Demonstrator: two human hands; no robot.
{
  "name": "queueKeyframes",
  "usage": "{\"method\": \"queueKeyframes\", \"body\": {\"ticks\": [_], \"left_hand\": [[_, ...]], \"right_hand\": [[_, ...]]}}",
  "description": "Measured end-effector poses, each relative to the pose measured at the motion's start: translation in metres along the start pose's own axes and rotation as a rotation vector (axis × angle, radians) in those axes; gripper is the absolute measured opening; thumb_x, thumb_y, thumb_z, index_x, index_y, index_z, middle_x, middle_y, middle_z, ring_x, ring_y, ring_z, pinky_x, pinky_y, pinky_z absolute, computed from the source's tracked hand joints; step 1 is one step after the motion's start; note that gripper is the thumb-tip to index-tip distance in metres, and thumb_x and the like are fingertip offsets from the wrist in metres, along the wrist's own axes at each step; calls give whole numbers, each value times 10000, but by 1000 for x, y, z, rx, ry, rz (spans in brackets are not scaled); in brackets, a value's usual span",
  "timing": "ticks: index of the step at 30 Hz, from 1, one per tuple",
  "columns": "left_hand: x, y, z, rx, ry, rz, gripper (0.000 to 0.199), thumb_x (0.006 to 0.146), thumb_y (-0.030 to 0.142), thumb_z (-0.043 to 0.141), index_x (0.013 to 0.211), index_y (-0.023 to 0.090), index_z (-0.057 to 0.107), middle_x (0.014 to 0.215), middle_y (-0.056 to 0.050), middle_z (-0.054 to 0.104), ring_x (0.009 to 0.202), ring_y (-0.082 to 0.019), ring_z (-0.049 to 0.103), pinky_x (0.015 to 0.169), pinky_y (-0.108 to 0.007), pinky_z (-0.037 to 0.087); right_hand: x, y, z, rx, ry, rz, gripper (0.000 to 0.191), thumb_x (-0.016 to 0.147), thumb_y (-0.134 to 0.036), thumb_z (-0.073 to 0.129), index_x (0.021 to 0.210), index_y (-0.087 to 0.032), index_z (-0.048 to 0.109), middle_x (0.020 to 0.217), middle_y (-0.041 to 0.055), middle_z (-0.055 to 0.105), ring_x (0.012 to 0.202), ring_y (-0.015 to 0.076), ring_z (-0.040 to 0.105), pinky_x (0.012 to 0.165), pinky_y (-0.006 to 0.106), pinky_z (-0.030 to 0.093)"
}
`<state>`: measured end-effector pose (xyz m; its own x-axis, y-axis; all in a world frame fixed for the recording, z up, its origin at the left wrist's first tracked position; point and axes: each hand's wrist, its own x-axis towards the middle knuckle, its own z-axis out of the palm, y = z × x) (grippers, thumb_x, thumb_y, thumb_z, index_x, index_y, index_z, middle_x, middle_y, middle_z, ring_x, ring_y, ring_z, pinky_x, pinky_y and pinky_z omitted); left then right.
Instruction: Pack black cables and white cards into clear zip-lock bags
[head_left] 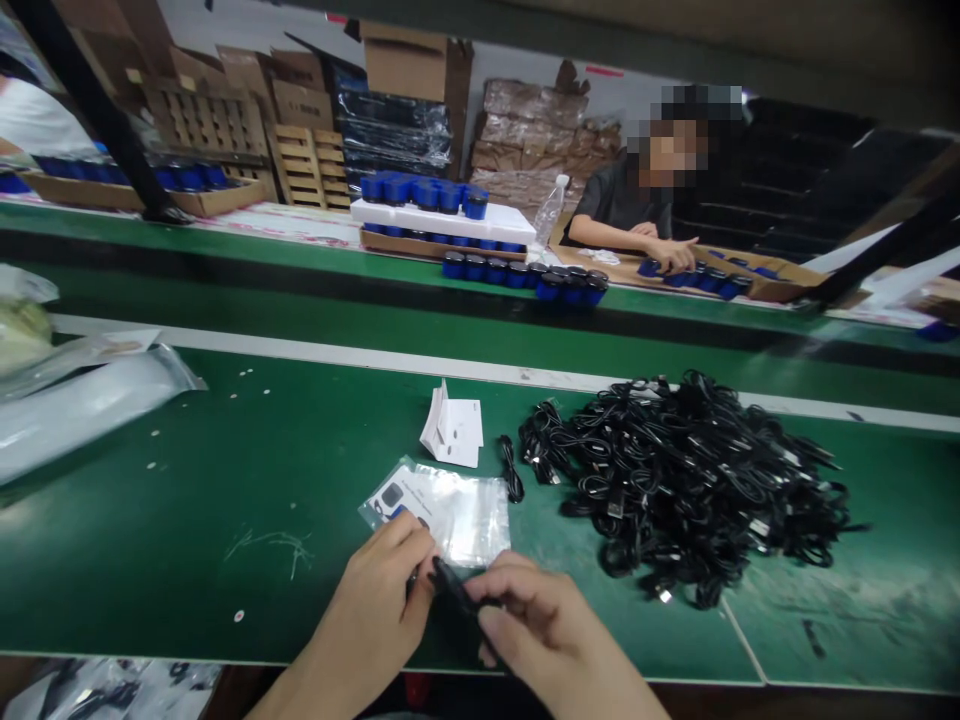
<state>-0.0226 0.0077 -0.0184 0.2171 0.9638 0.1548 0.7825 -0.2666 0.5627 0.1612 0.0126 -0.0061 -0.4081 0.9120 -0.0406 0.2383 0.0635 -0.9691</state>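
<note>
As I look down through the head camera, my right hand [547,625] is closed in a pinch on a black cable [454,600], which sits between my hands just above the near edge of the bench. My left hand [371,605] is curled closed at the lower edge of a clear resealable bag [450,515], but I cannot tell whether it grips the cable, the bag or both. A printed card with a dark square on it shows through the plastic. Just beyond lie a small black cable coil [512,470] and a folded white leaflet [452,428], both on the green workbench [187,565]. Most of the cables sit in a loose heap of black cables [690,490] to the right, with only the one in my hands and the small coil apart from it. I can read no brand or wording on the card or leaflet from here. Across the far belt, a co-worker's hand [679,253] rests on blue-and-black jars [712,283] in a cardboard tray [780,282].
</note>
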Motion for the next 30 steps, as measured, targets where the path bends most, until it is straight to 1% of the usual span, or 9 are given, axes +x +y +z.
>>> {"method": "queueKeyframes", "body": {"ticks": [3,8,10,14,19,23,25,27,30], "left_hand": [[-1,0,-3,-31,-16,-22,265,880,112,315,646,213,388,712,5,505,640,-136,546,566,-238,415],[-9,1,-8,-152,-32,-90,295,958,219,292,710,210,453,774,6,514,683,-122,557,642,-238,455],[-12,1,-8,-147,14,-78,272,951,219,312,756,198,500,857,-24,525,774,-142,574,708,-261,468],[-18,-1,-8,-28,141,9,244,916,180,369,755,179,552,1028,-90,518,949,-196,571,819,-312,468],[-29,4,-2,-8,209,34,192,890,142,399,782,190,549,1084,-95,510,978,-193,562,818,-301,478],[-37,14,8,-30,306,11,202,882,117,396,774,195,548,1157,-87,465,1000,-200,512,849,-335,448],[-39,16,10,-28,318,25,200,877,101,400,781,196,547,1169,-82,449,999,-202,490,841,-337,439],[-40,14,7,-2,320,47,184,868,86,414,795,195,543,1179,-84,428,990,-201,477,824,-333,437],[-42,11,3,16,309,65,177,864,72,420,792,193,528,1184,-84,399,999,-198,468,823,-331,433]], "right_hand": [[-2,1,11,-13,-24,91,199,834,-208,534,888,-189,725,807,34,594,643,140,587,564,242,499],[1,5,11,-34,1,113,219,850,-244,523,874,-193,735,733,20,560,598,136,563,486,213,484],[0,6,14,20,-6,137,220,856,-290,534,857,-184,726,723,8,548,534,114,545,456,203,466],[2,8,23,183,66,189,273,846,-415,582,844,-156,668,663,-19,552,498,95,537,511,216,479],[10,8,36,516,104,234,389,712,-518,713,722,-175,529,600,-63,508,488,81,507,504,209,475],[12,9,46,518,259,179,393,667,-473,771,733,-183,513,596,-63,544,492,77,507,461,177,441],[9,8,50,559,261,157,351,690,-446,767,751,-180,547,610,-51,580,523,82,543,499,179,465],[4,7,51,653,183,155,332,710,-452,753,830,-176,613,683,-16,644,609,110,617,602,221,525],[-6,6,49,689,104,136,413,690,-446,771,1004,-195,676,833,35,715,782,173,687,777,303,549]]}}
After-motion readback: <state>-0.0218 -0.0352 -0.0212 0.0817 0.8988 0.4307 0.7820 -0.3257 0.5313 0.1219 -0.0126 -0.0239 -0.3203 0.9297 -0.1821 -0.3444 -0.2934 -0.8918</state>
